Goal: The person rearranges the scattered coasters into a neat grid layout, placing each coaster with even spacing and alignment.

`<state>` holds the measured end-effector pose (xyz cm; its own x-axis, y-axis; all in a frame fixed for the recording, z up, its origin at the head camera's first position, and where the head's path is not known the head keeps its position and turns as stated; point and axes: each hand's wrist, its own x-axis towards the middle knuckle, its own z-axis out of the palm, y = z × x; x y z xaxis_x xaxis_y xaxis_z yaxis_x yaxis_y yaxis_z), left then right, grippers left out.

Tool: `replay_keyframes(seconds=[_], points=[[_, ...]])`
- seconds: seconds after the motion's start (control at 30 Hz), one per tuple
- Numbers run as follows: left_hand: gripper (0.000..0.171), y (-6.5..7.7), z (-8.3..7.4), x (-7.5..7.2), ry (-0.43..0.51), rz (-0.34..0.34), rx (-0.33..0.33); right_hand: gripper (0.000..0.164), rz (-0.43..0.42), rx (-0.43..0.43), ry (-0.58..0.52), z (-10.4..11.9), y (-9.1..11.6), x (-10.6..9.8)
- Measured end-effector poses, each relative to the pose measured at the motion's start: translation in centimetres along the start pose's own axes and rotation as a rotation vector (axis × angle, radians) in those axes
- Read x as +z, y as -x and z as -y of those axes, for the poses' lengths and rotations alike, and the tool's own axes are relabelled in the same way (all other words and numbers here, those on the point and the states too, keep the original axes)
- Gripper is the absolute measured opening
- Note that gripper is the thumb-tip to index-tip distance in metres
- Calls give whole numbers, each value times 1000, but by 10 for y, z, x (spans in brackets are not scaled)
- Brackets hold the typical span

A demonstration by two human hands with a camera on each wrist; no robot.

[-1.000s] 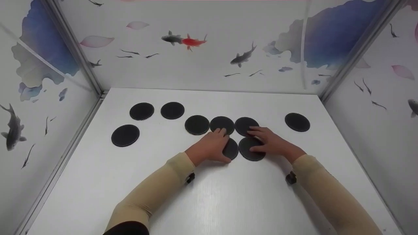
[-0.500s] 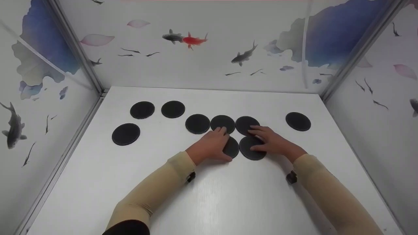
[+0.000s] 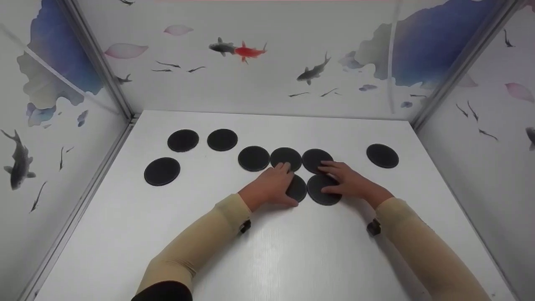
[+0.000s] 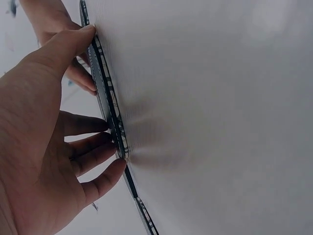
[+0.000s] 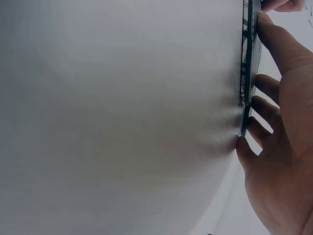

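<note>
Nine black discs [image 3: 253, 158] on a white table [image 3: 267, 259]

The left hand [image 3: 271, 186], spread wide, touches the landmark disc [image 3: 298, 189] and hides its left part. Just right of it, the spread right hand [image 3: 349, 180] partly covers a second disc [image 3: 318, 196]. Beyond the landmark disc lie three row discs [image 3: 286, 155], two partly hidden by fingers [image 3: 328, 164]; well left, three loose discs [image 3: 183, 140]; well right, one lone disc [image 3: 382, 156]. Both sleeves [image 3: 205, 232] are cut off.
</note>
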<state>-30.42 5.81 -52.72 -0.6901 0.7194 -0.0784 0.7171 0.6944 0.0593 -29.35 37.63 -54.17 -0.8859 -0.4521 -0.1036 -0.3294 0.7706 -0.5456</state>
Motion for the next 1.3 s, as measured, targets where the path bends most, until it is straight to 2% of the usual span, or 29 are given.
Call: replay_keyframes(seconds=[0.23, 0.4, 0.57, 0.67, 0.8, 0.9, 1.03, 1.3], points=[[105, 1, 2, -1, 13, -3, -2, 83, 2, -2, 15, -1, -3, -1], [100, 6, 7, -1, 35, -19, -1, 84, 15, -3, 22, -1, -4, 0], [95, 15, 16, -7, 93, -29, -4, 83, 13, -19, 25, -2, -4, 1], [89, 23, 26, -13, 158, -38, -13, 83, 8, -32, 26, -2, -4, 2], [83, 34, 46, -18, 245, -59, -52, 82, -1, -38, 29, -3, -4, 2], [78, 46, 66, -20, 274, -88, -79, 82, -7, -48, 32, -3, -4, 1], [71, 66, 95, -24, 313, -126, -122, 82, -6, -59, 41, -4, -4, 1], [68, 112, 147, -29, 387, -171, -259, 84, 2, -37, 22, -4, -4, 1]])
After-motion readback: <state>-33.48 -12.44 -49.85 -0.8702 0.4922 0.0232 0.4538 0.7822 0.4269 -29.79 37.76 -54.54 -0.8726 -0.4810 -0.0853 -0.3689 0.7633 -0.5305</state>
